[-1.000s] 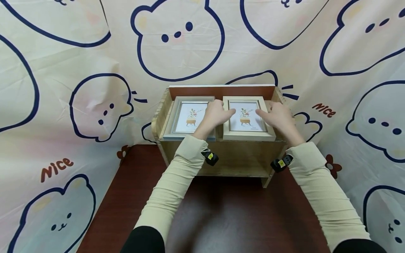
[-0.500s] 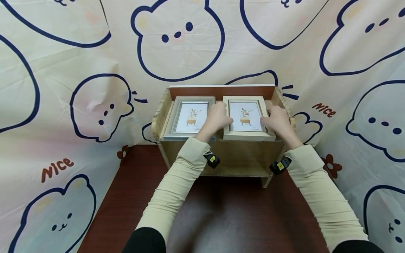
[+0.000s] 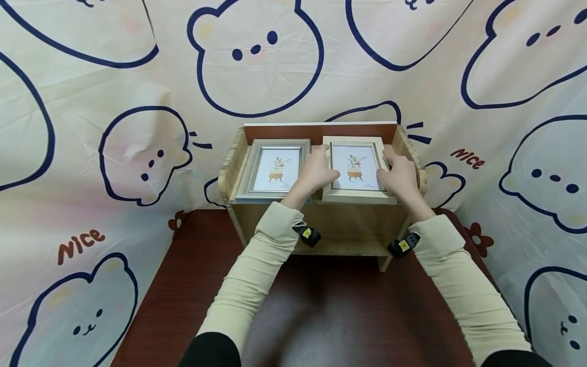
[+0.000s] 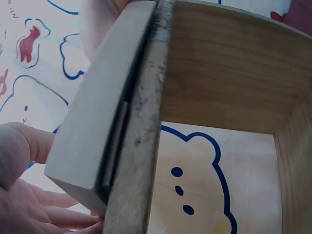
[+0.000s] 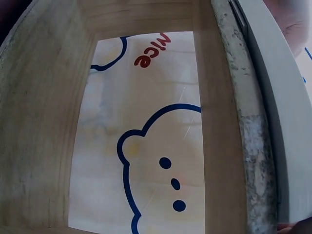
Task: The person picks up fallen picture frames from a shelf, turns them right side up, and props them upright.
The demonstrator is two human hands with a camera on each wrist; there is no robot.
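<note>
A cream picture frame with a potted-plant print lies face up at the right on top of a wooden shelf unit. My left hand grips its left side, and my right hand its right side. To the left lies a silver-grey picture frame with a similar print, overlapped by my left hand. The left wrist view shows my left thumb and fingers around one end of the cream frame, close over the shelf's edge. In the right wrist view my right hand mostly falls outside the picture.
The shelf unit has raised side panels and a reddish-brown back strip. It stands on a dark red-brown table. A cream cloth with bear drawings hangs behind and around it.
Both thumbs have shifted, the right one outward to the frame's side, and the fingers have closed round its edges. The cream frame's far edge has risen slightly.
</note>
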